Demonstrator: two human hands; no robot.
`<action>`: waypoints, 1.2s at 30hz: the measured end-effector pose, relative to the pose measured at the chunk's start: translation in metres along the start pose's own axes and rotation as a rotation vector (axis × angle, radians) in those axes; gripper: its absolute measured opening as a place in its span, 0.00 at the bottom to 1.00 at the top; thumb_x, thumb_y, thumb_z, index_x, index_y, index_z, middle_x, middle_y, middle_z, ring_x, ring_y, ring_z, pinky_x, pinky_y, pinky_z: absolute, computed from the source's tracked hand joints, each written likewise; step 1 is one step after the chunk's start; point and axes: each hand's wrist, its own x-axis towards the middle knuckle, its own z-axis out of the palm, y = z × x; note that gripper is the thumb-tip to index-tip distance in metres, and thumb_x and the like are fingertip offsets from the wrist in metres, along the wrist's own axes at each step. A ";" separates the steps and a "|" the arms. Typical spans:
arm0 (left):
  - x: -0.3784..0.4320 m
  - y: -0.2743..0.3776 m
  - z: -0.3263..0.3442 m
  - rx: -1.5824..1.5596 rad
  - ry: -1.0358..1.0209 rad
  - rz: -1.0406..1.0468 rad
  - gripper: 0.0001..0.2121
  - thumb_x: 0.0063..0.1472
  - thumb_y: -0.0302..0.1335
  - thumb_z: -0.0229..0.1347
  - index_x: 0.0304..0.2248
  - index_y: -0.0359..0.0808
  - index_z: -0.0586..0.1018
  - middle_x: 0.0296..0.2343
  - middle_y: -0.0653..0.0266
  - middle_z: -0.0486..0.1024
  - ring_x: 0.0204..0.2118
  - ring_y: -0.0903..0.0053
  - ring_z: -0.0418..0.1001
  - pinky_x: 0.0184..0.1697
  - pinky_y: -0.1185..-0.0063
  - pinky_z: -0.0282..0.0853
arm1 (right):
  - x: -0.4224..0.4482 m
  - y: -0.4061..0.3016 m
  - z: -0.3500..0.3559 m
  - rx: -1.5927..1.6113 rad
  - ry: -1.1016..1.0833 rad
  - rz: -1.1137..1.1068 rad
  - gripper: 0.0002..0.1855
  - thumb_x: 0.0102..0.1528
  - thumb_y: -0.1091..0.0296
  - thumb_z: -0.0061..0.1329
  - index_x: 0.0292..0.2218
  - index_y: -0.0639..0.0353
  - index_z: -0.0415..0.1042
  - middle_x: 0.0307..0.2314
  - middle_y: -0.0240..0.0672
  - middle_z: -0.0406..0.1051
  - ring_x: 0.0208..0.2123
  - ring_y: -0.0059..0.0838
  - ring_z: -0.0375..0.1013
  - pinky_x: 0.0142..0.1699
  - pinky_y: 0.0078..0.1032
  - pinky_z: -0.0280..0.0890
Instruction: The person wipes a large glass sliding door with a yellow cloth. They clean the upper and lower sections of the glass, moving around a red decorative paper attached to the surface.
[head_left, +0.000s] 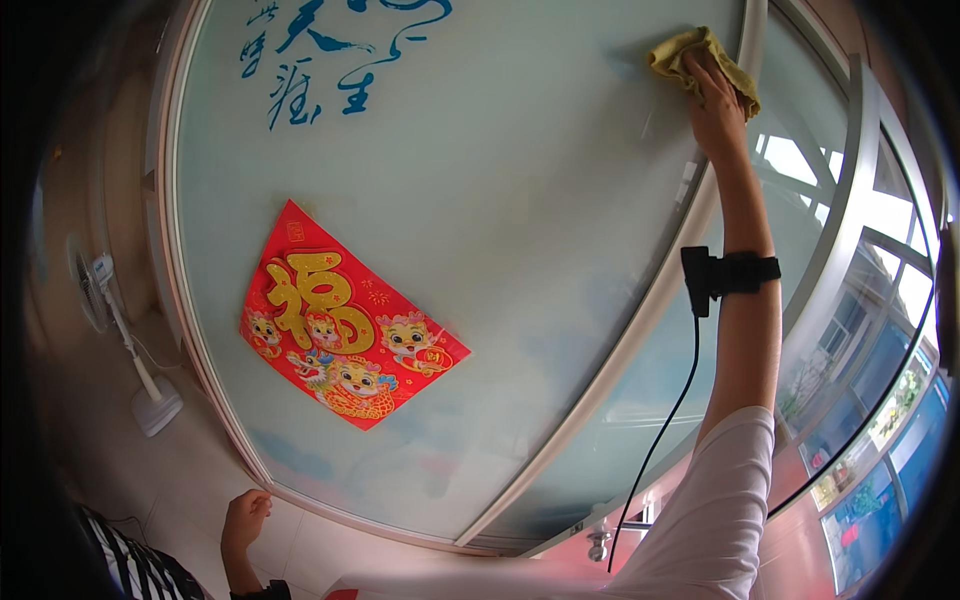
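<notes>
My right hand (716, 112) is raised at the upper right, its fingers spread over a yellow-green cloth (701, 52) pressed against a frosted glass panel (540, 187), beside the panel's light metal frame. My left hand (246, 517) hangs low at the lower left near the bottom corner of the panel, its fingers curled, with no object visible in it. A red diamond-shaped paper decoration (360, 322) with a gold character and cartoon dragons is on the glass. Blue calligraphy (322, 60) marks the upper left of the panel.
A white standing fan (112, 300) is on the floor to the left. At the right are a curved metal door frame (840, 210) and windows. A round door knob (598, 545) shows at the bottom. A black cable (667, 420) hangs from the right forearm's strap. Striped fabric (135, 559) lies lower left.
</notes>
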 end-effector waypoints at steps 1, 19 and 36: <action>-0.003 0.002 0.002 0.004 0.021 -0.003 0.08 0.58 0.24 0.47 0.33 0.28 0.75 0.25 0.59 0.75 0.26 0.76 0.75 0.32 0.80 0.70 | 0.020 0.011 0.006 0.009 0.000 0.008 0.25 0.54 0.60 0.42 0.54 0.37 0.61 0.57 0.29 0.53 0.59 0.36 0.51 0.60 0.37 0.44; 0.000 -0.004 0.023 0.008 0.054 0.071 0.08 0.56 0.25 0.50 0.32 0.28 0.75 0.23 0.59 0.76 0.24 0.77 0.75 0.31 0.80 0.70 | -0.098 -0.156 0.000 0.272 -0.224 -0.590 0.26 0.43 0.74 0.46 0.46 0.47 0.71 0.45 0.36 0.65 0.47 0.35 0.62 0.52 0.37 0.54; 0.027 0.027 -0.070 0.341 0.024 0.114 0.07 0.55 0.24 0.51 0.30 0.29 0.76 0.22 0.58 0.75 0.25 0.74 0.73 0.29 0.78 0.68 | -0.059 -0.069 -0.011 0.067 0.041 -0.243 0.27 0.47 0.80 0.43 0.48 0.45 0.69 0.52 0.35 0.60 0.53 0.36 0.58 0.59 0.39 0.48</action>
